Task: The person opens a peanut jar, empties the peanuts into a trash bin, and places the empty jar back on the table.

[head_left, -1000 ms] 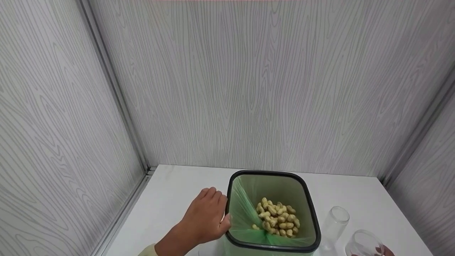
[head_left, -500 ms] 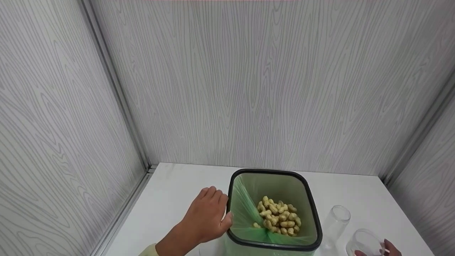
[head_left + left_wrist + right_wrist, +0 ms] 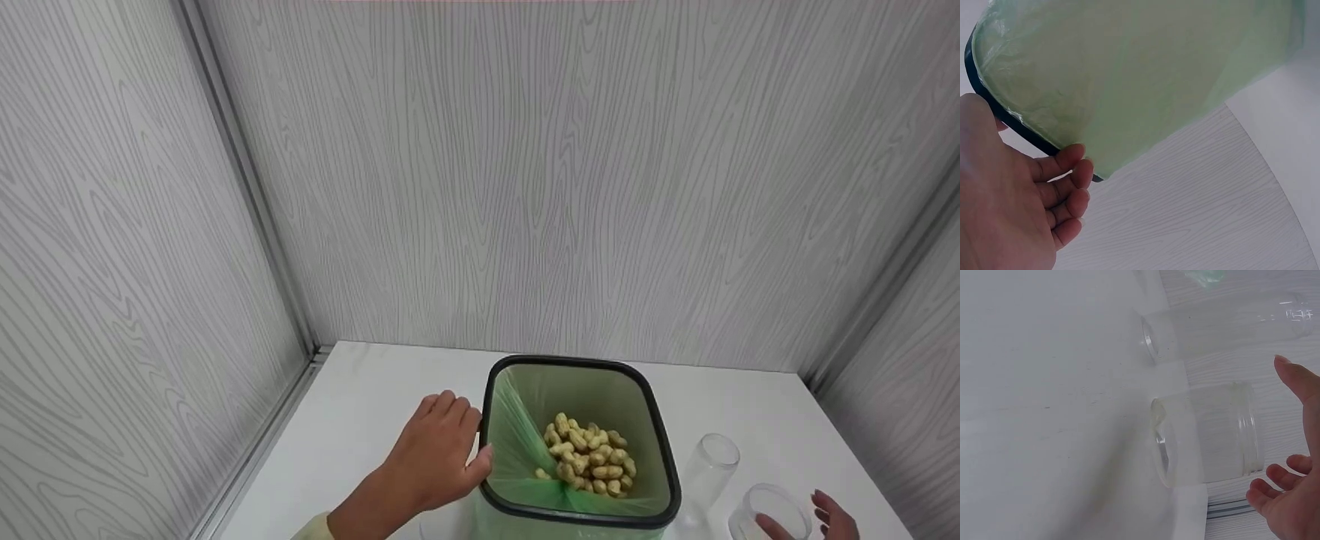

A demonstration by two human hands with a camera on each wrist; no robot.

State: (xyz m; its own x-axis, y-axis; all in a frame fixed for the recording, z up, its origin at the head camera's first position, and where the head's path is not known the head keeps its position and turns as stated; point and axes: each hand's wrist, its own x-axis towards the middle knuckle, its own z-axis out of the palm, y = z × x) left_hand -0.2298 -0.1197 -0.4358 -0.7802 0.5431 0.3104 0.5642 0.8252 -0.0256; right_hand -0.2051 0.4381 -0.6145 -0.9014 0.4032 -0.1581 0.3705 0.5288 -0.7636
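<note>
A light green bin (image 3: 656, 420) with a black rim stands on the white table, a thin green bag (image 3: 517, 420) lining it. Many unshelled peanuts (image 3: 589, 457) lie inside. My left hand (image 3: 435, 454) holds the bin's left rim; the left wrist view shows its fingers (image 3: 1075, 171) curled over the black edge. To the right of the bin, a wide clear jar (image 3: 1207, 433) stands upright. My right hand (image 3: 1292, 489) is beside its mouth with thumb and fingers spread, apart from it and holding nothing.
Between the bin and the jar stands a tall, narrow clear container (image 3: 1230, 326). Below my left hand, a faint clear edge shows at the head view's bottom. Grey wood-grain panels (image 3: 480, 180) wall the white table (image 3: 367, 382) at the back and sides.
My right hand has let go of the wide jar and moved a little to the right, its fingers spreading. The left hand stays on the bin rim.
</note>
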